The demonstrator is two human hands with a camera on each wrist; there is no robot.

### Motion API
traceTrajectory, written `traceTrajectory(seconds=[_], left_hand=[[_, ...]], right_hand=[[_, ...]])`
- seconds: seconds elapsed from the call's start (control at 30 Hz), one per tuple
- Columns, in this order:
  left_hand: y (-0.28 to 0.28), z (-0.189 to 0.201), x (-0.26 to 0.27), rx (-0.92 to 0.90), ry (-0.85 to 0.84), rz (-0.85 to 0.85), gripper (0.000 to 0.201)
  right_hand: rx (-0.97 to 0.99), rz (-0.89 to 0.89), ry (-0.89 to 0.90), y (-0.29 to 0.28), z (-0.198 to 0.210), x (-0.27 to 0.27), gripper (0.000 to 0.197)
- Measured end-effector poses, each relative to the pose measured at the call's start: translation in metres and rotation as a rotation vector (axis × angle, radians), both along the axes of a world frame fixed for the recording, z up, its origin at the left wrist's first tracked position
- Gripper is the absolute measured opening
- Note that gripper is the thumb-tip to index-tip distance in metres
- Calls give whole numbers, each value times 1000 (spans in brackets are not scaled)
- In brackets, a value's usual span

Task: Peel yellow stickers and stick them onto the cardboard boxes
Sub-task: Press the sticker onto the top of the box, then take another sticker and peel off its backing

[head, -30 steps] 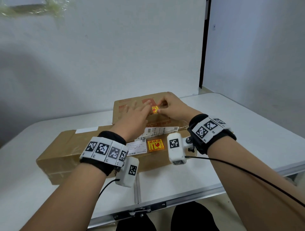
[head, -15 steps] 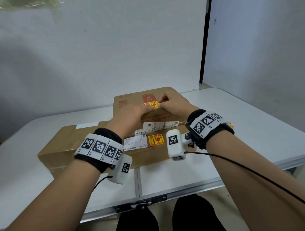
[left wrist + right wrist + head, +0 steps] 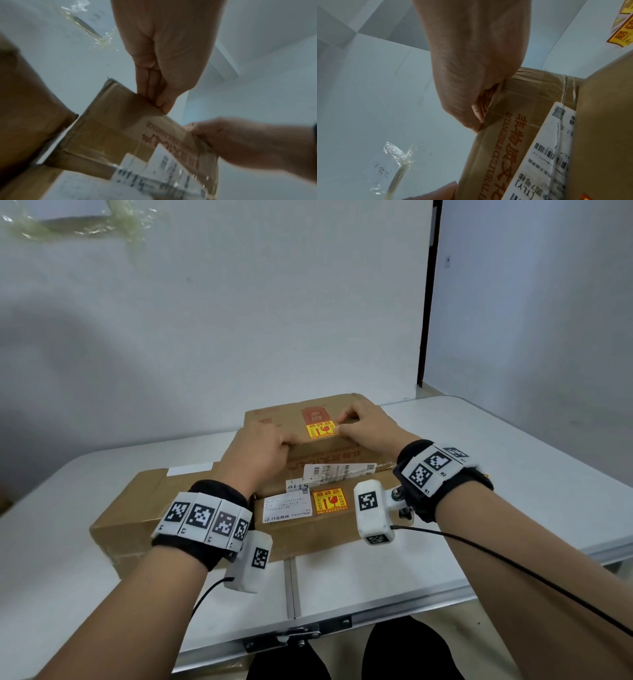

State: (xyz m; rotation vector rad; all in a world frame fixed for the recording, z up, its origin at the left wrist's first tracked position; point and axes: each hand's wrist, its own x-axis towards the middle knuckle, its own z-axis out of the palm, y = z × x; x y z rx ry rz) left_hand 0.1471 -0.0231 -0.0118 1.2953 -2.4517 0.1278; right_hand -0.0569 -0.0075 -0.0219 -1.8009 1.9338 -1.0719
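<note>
A small cardboard box (image 3: 274, 419) lies on top of a long cardboard box (image 3: 137, 508). A yellow sticker (image 3: 320, 430) lies flat on the small box's top, near its front edge. My right hand (image 3: 363, 426) has its thumb and bent forefinger on the sticker's right edge. My left hand (image 3: 263, 446) rests with curled fingers on the box's front edge, just left of the sticker, holding nothing. The left wrist view shows those curled fingers (image 3: 154, 86) against the box rim. A second yellow sticker (image 3: 329, 500) is stuck on the long box.
White shipping labels (image 3: 339, 472) sit on both boxes. A sheet with more yellow stickers (image 3: 623, 27) shows at the top right of the right wrist view. The white folding table (image 3: 513, 491) stretches right and left, with a wall close behind and a metal latch (image 3: 298, 635) at its front edge.
The sticker, held up between both hands a second ago, now lies flat on the small box. My left hand has slid off it to the left.
</note>
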Motion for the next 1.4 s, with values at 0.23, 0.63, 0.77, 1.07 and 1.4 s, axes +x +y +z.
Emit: traceTrajectory(seconds=[0.23,0.63,0.77,1.07,1.4], left_hand=[[-2,-6,-19,16,-33,-132,38],[-5,2,-8,-66,-223,-101,36],[6,6,-9,63,-60,-164,34],[22,11,-104,198,123,-407,35],[19,3,-177,380,164,-435,36]], right_hand=[[-18,-74,125,-12,-10,-1,12],[-35,-17,-2,-10,-10,-9,18],[-123,3,-100,-2,-15,-12,20],[-274,-424,-278,61,-49,-125,41],[108,-457,-173,75,-88,-182,21]])
